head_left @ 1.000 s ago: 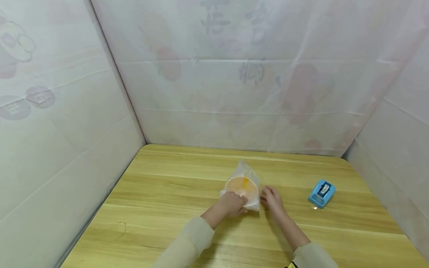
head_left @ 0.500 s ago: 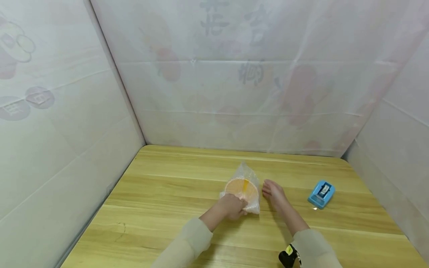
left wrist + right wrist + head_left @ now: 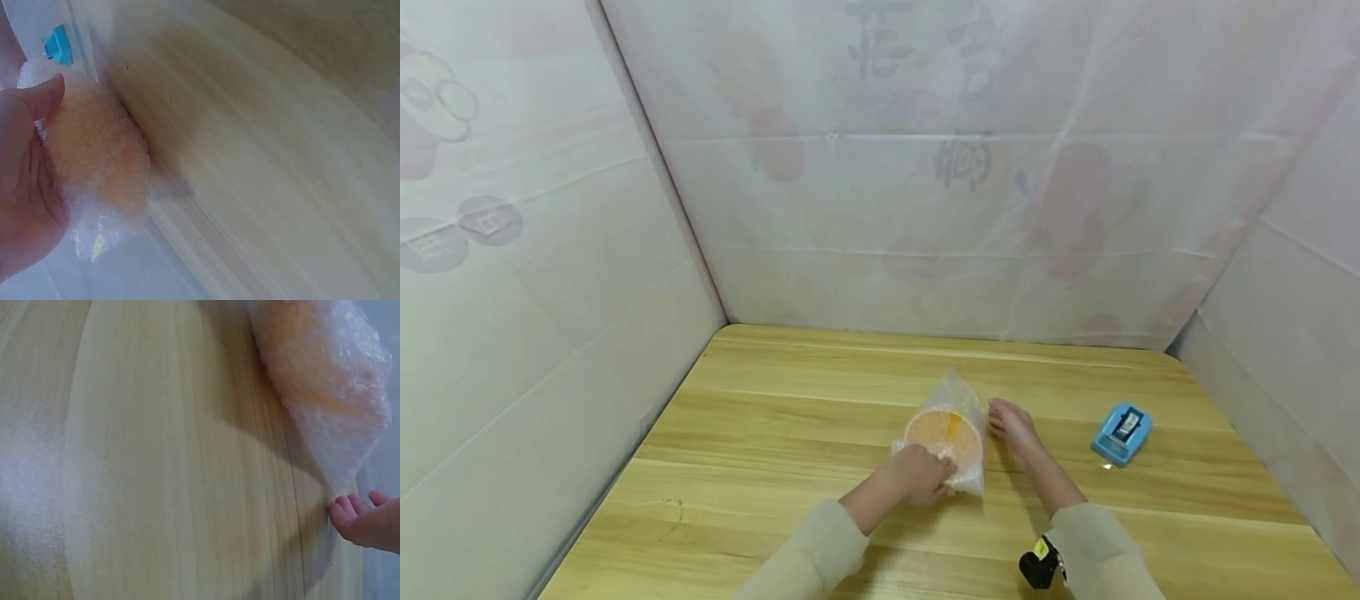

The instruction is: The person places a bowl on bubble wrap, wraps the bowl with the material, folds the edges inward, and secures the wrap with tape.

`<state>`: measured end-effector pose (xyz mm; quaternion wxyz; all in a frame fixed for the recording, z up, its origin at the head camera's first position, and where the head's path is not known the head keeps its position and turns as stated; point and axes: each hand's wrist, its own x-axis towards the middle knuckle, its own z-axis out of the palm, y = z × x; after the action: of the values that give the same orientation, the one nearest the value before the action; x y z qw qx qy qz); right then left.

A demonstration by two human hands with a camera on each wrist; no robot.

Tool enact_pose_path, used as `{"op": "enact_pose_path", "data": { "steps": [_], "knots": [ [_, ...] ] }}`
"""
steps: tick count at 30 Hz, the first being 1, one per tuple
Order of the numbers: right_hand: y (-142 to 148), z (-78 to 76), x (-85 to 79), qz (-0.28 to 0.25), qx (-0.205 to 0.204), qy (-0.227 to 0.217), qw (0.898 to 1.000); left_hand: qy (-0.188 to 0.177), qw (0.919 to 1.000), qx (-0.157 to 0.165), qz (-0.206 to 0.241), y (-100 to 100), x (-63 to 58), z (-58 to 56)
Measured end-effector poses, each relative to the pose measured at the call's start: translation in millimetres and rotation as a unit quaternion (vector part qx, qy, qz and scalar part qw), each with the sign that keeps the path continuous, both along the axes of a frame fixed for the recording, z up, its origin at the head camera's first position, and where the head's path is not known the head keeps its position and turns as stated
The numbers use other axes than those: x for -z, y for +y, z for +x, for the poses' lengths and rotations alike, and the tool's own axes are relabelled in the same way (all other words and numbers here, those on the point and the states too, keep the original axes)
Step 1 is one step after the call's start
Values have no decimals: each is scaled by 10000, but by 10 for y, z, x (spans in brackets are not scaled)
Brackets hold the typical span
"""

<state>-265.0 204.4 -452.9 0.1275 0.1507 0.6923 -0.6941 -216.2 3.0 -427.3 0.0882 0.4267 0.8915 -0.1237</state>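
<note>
A round orange item with a yellow stripe lies inside a clear bubble wrap bag (image 3: 947,435) near the middle of the wooden table. My left hand (image 3: 923,477) grips the near side of this bundle; in the left wrist view the thumb (image 3: 49,97) lies over the bubble wrap and the palm is against its edge. Beyond the bundle's right side is my right hand (image 3: 1013,427), holding nothing. In the right wrist view its loosely bent fingers (image 3: 342,515) are right at the pointed end of the bubble wrap (image 3: 331,425).
A blue tape dispenser (image 3: 1122,434) stands on the table (image 3: 760,433) to the right. At the right cuff shows a black device (image 3: 1039,568) with a yellow label. White printed sheets (image 3: 865,217) wall the table at the back and both sides.
The bundle has shifted slightly toward me and to the right with my left hand. My right hand has moved a little farther along its right side, and more of the black device shows.
</note>
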Motion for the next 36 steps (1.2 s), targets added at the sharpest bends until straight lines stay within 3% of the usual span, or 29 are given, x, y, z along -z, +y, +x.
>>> {"op": "enact_pose_path", "data": {
  "steps": [14, 20, 36],
  "knots": [
    [31, -81, 41, 368, -526, 29, 9979, 563, 9971, 496, -162, -56, 7, 176],
    [47, -109, 65, 440, -720, 80, 9964, 538, 9965, 623, -113, -78, -22, 241],
    [-10, -194, 6, 1002, -362, 7, 9943, 456, 9967, 670, -81, -46, -28, 278]
  ]
}}
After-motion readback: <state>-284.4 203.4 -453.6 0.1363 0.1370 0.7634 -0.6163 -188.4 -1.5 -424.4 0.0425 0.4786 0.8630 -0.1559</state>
